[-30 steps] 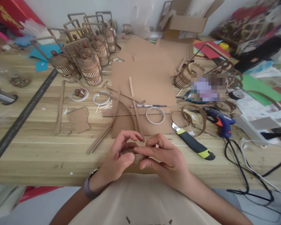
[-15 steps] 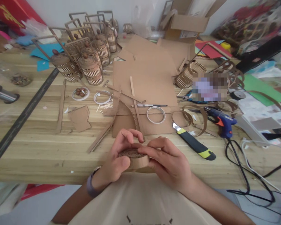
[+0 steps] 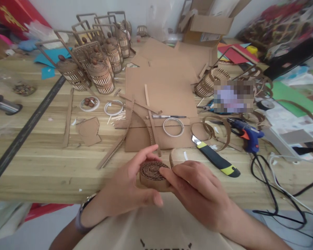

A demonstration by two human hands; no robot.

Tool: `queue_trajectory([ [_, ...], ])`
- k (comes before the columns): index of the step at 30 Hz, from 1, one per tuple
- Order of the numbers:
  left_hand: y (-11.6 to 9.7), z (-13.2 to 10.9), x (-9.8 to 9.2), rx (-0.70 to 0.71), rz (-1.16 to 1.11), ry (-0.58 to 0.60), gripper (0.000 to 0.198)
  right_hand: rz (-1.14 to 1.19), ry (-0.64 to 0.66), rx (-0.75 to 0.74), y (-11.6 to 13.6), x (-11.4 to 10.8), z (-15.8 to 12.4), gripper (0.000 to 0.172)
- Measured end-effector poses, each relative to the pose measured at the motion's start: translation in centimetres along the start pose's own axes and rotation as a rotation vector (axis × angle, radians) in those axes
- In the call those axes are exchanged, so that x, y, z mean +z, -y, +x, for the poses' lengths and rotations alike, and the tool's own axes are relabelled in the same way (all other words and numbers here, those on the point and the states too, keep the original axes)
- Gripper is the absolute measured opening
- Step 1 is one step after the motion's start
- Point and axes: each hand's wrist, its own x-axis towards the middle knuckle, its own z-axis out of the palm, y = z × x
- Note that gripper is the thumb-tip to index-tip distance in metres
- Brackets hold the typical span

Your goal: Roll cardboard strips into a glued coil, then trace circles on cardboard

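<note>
A round coil of corrugated cardboard strip (image 3: pixel 154 173) is held up between the hands, over the near edge of the worktop (image 3: pixel 54 170) and just in front of the person's shirt (image 3: pixel 156 225). Its ridged spiral faces up, and its smooth outer wall shows towards the person. The right hand's (image 3: pixel 202 196) grip is clamped on the coil's right edge, with a fingertip resting on the spiral. The left hand (image 3: pixel 121 189) curves around the other side with its grip spread wide — thumb in front and clear of the coil, fingers behind it; whether those fingers touch it, I cannot tell.

Beyond the hands, loose cardboard strips (image 3: pixel 152 121) cross a flat cardboard sheet (image 3: pixel 169 86), with a pen (image 3: pixel 169 117) and a white-edged ring (image 3: pixel 173 135) beside them. To the right lie a yellow-and-black cutter (image 3: pixel 214 157), its blade exposed, and a blue glue gun (image 3: pixel 249 135). Farther back on the left stand lidded, handled baskets (image 3: pixel 101 80) — round and slatted.
</note>
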Motion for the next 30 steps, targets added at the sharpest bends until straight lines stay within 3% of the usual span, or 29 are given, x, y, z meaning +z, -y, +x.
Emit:
queue_trajectory([
  [3,-1.0,-0.8,0.6,-0.077,0.079,-0.059,0.095,-0.050,0.060,-0.067,1.0,-1.1,0.7,0.028],
  [8,-2.4,-1.4,1.8,-0.028,0.166,-0.151,0.090,-0.074,0.125,-0.179,1.9,-2.3,0.4,0.036],
  [14,-1.6,-1.4,2.6,0.197,-0.014,-0.085,0.063,0.068,0.086,-0.157,1.9,-1.9,-0.9,0.046],
  [18,-1.0,-1.4,2.3,0.329,-0.163,0.041,0.063,0.194,-0.086,-0.081,1.8,-1.1,-0.5,0.029],
  [22,-0.6,-1.1,2.1,0.383,-0.263,0.093,0.056,0.310,-0.080,-0.014,1.1,-0.6,0.4,0.008],
  [26,0.2,-0.2,1.8,0.421,-0.259,0.091,0.060,0.210,-0.087,-0.073,0.3,-1.0,0.6,0.008],
  [30,0.5,0.8,1.7,0.359,-0.203,-0.070,0.074,-0.017,-0.105,-0.187,-0.3,-1.6,0.4,0.027],
])
